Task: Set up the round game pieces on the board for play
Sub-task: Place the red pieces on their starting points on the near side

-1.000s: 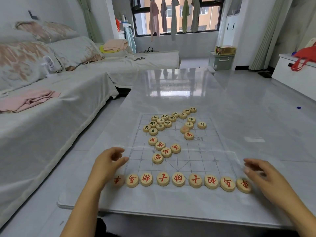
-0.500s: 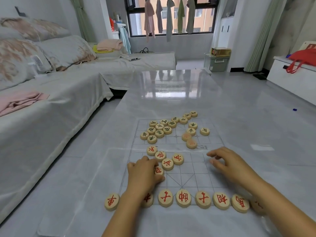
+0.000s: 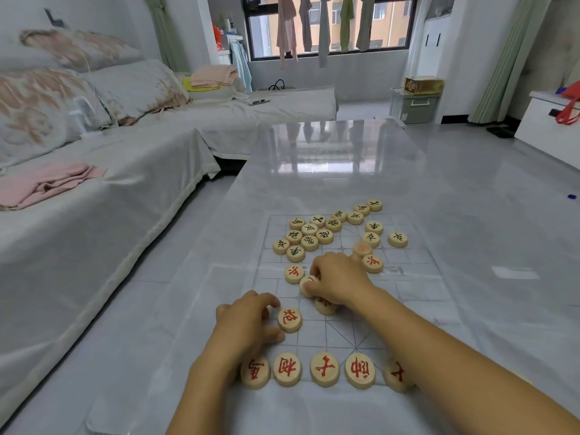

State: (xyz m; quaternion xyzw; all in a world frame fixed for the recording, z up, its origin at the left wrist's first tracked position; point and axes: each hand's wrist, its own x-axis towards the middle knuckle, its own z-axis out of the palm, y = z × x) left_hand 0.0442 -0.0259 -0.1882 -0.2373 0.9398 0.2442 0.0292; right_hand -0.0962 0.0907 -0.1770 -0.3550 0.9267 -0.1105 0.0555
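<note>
A clear board (image 3: 408, 287) with a printed grid lies on the grey table. Round wooden pieces with red characters stand in a row (image 3: 324, 369) along its near edge. My left hand (image 3: 248, 321) curls around a red-marked piece (image 3: 289, 319), thumb and fingers touching its sides. My right hand (image 3: 339, 279) reaches across and pinches another red piece (image 3: 307, 285), with one more piece (image 3: 324, 306) half hidden under it. A loose cluster of black-marked pieces (image 3: 309, 235) sits on the far half. Other red pieces (image 3: 294, 274) (image 3: 372, 263) lie mid-board.
A sofa (image 3: 94, 189) under a pale cover runs along the table's left side, with a pink cloth on it. The glossy table top (image 3: 339, 161) stretches away beyond the board. A white cabinet (image 3: 552, 127) stands at the far right.
My left hand slid its red piece left and toward me. My right hand moved left across the board onto the red pieces in the middle. The view tilted down and closer.
</note>
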